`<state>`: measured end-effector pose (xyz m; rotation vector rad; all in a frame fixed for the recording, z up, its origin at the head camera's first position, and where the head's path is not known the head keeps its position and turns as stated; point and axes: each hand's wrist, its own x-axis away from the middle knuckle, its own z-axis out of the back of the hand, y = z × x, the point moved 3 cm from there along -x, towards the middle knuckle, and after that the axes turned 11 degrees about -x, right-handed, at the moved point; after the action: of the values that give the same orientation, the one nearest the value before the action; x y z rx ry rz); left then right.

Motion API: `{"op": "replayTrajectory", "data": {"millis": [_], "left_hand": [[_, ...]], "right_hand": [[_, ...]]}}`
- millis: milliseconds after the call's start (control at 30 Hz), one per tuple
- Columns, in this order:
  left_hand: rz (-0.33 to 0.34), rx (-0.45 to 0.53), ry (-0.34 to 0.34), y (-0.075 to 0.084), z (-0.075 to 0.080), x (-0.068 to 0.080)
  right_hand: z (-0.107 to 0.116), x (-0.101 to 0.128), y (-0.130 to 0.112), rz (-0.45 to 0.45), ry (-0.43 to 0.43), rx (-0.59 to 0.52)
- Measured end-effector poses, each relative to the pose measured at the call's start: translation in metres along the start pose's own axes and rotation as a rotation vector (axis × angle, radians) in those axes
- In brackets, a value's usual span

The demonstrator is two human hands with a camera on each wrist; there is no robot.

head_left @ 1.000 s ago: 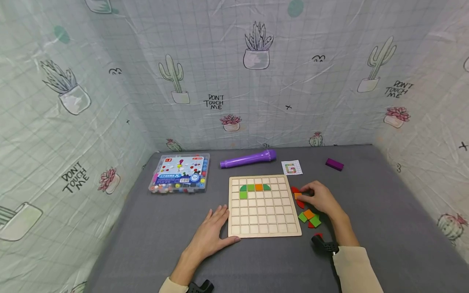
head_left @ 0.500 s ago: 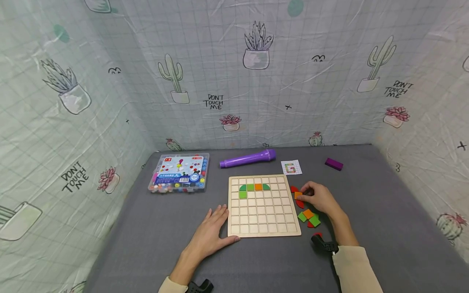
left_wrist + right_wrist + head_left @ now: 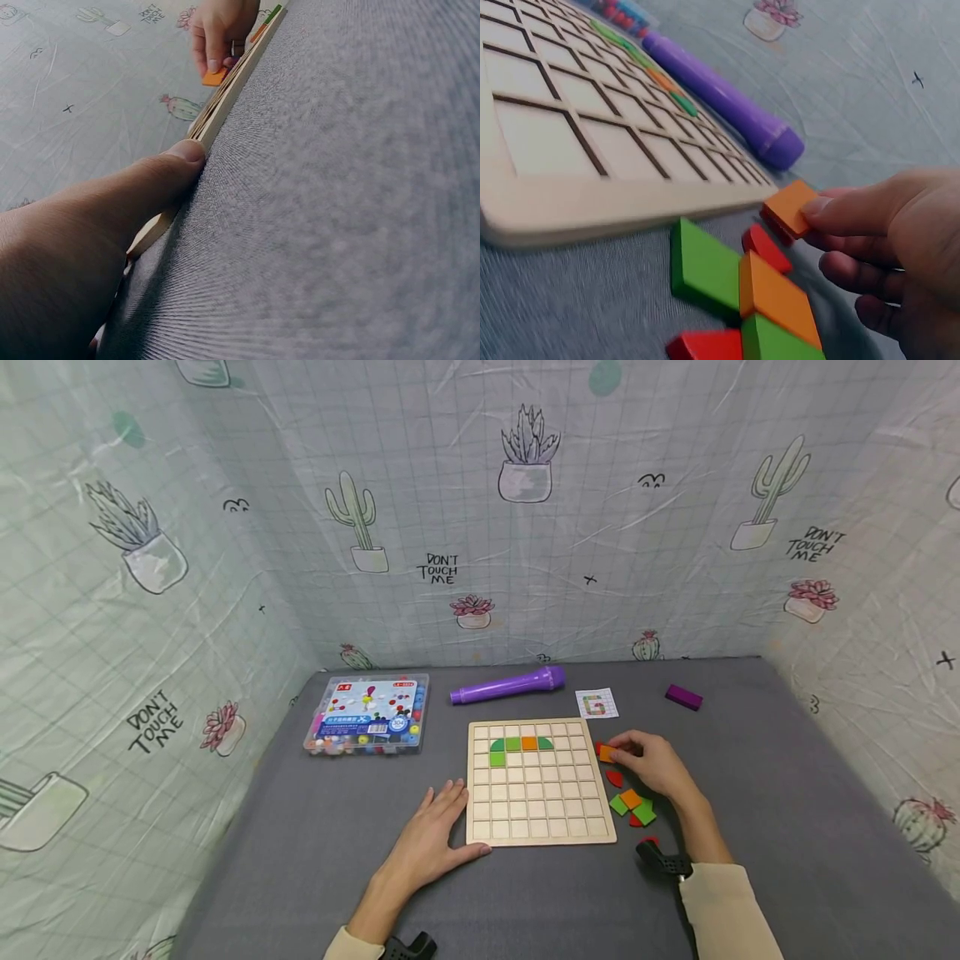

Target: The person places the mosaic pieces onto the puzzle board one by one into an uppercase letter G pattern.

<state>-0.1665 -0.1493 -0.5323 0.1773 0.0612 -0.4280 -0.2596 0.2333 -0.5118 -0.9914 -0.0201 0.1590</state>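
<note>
Rt hand [image 3: 656, 766] pinched an orange square tile, material unclear [image 3: 786, 204], betw. thumb and fingers, just off the rt edge of the pale wooden square grid board [image 3: 540, 842]. Chg. vs. 0.5 s prior: tile moved slightly away from the wearer, fully exposing a flat red rounded piece [image 3: 615, 779]. Judged: pickup under way, placement o/s. One tile edge faced the board; square, so no long axis; exact tilt n/c. Lt hand [image 3: 429, 835] lay spread, touching the board's lt side.

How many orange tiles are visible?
3: one orange tile on the board, one pinched by the right hand, one among loose tiles beside the board; others may be hidden.
</note>
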Motion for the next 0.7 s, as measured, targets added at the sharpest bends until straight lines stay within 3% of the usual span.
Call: {"op": "replayTrajectory", "data": {"millis": [333,700], "left_hand": [[0.007,0.011,-0.018,-0.001,-0.001,-0.001],[0.002,0.013,-0.016,-0.002,-0.002,0.000]], "right_hand": [[-0.023,-0.009,-0.029,0.020,0.024,-0.100],[-0.064,-0.021,-0.056,0.088,-0.061,-0.162]]}}
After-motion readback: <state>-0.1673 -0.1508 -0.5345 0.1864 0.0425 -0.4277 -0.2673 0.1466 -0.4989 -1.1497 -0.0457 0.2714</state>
